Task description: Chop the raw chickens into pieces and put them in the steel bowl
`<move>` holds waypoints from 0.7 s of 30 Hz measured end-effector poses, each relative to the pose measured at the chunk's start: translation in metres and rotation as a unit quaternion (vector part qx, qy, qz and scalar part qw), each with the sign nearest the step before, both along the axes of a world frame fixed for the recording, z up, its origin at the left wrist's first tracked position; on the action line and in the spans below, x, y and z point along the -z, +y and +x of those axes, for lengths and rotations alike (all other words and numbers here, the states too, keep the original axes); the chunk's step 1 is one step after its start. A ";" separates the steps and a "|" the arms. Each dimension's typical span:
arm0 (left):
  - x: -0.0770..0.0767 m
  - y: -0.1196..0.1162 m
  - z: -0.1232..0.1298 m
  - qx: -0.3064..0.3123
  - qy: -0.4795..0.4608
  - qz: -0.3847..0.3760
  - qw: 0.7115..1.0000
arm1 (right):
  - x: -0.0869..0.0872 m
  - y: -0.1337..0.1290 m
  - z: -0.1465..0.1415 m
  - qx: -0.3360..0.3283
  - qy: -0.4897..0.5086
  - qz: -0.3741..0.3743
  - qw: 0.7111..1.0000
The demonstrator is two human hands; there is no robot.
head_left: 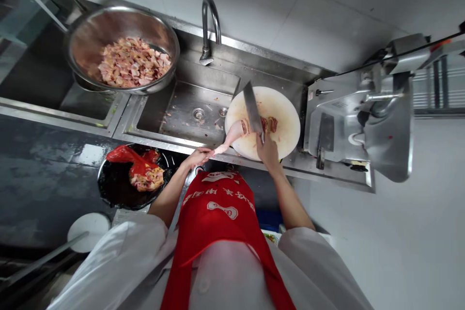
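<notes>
My left hand (199,157) is closed around the thin end of a raw poultry leg (233,134), whose thick cut end rests on the round white cutting board (286,106). In my right hand (268,152) is the handle of a cleaver (252,105); its broad blade points away from me over the board, beside the cut end of the leg. Cut pieces of meat (271,124) lie on the board just right of the blade. Whether the cleaver's edge touches the meat cannot be made out.
A large steel bowl (170,65) of chopped meat stands left of the sink (203,82) and its faucet (212,19). At right is a metal slicing machine (337,101) with another cleaver (326,135). Below left sits a black-lined bin (112,181) with scraps and a red bag.
</notes>
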State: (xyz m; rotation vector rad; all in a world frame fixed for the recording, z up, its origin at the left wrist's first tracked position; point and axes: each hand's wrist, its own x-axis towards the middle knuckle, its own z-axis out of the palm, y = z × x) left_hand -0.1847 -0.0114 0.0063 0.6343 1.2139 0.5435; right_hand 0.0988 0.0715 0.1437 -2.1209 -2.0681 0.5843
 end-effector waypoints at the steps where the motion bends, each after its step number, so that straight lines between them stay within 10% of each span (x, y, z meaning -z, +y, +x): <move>1: 0.001 0.000 0.000 0.000 0.001 0.001 1.000 | -0.020 0.005 0.003 0.009 0.015 0.041 0.999; 4: 0.002 -0.001 0.001 -0.002 0.002 0.007 1.000 | -0.068 0.019 0.003 0.080 0.047 0.195 0.976; 6: 0.001 -0.001 0.002 -0.005 0.004 0.004 1.000 | -0.068 0.020 -0.007 0.120 0.071 0.244 0.960; 11: -0.001 0.000 -0.001 -0.003 0.005 -0.015 1.000 | 0.016 -0.007 -0.020 0.040 0.055 -0.074 0.995; 14: -0.003 0.002 -0.004 0.012 0.008 -0.020 1.000 | 0.047 -0.006 0.008 0.030 0.052 -0.136 0.989; 21: -0.008 0.006 -0.001 0.030 -0.005 -0.020 0.999 | -0.034 0.039 0.064 0.093 0.025 0.031 0.995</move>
